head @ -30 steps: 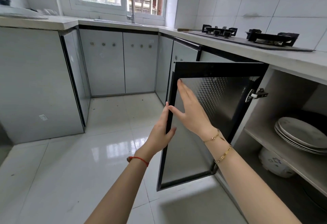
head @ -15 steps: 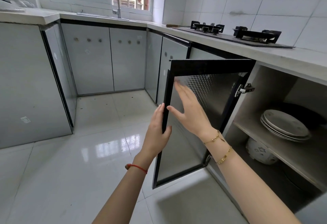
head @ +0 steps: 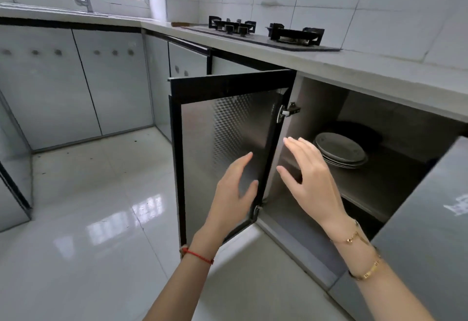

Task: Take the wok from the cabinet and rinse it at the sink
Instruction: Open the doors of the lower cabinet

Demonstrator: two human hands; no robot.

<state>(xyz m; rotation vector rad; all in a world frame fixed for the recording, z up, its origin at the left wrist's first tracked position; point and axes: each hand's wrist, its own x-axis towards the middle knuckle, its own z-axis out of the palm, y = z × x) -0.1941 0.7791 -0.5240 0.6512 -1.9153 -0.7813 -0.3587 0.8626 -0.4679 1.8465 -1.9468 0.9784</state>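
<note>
Both grips open, holding nothing: your left hand (head: 234,189) is in front of the open door (head: 228,143), right hand (head: 310,181) at the cabinet mouth. Wok (head: 354,132), I think, is the dark shape behind the plates (head: 340,149) on the shelf (head: 379,183), ahead & right; right hand's nearer.

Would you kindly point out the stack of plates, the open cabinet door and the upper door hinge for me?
stack of plates (head: 339,149): head view, centre of the top plate.
open cabinet door (head: 228,128): head view, patterned inner panel.
upper door hinge (head: 288,112): head view, metal hinge body.
</note>
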